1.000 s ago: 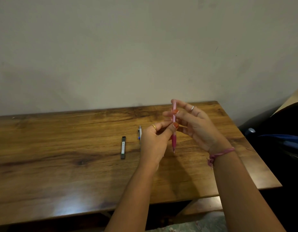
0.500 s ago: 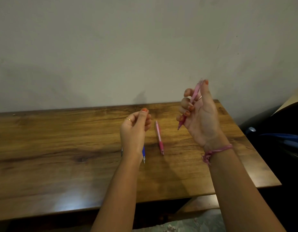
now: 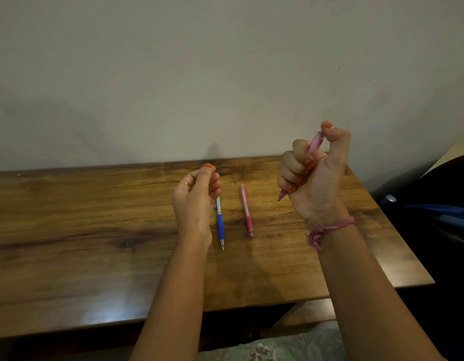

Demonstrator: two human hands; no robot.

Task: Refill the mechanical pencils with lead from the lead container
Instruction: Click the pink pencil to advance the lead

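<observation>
My right hand (image 3: 314,178) is raised above the table's right side and grips a pink mechanical pencil (image 3: 315,143) in a fist. The thumb is bent over the pencil's top end, and its tip points down-left. My left hand (image 3: 197,196) hovers over the table's middle with fingers curled and thumb against the fingertips; nothing shows between them. On the table lie a blue-and-white pencil (image 3: 220,222), partly hidden behind my left hand, and a second pink pencil (image 3: 246,212) to its right. The lead container is not visible.
The wooden table (image 3: 82,230) stands against a plain wall. A dark bag with blue parts (image 3: 434,204) sits beyond the table's right edge. Patterned cloth (image 3: 277,347) shows below the front edge.
The hands have separated. The right hand lifted the pink pencil up and right and its thumb bent over the top end. The left hand moved left, covering the lead container.
</observation>
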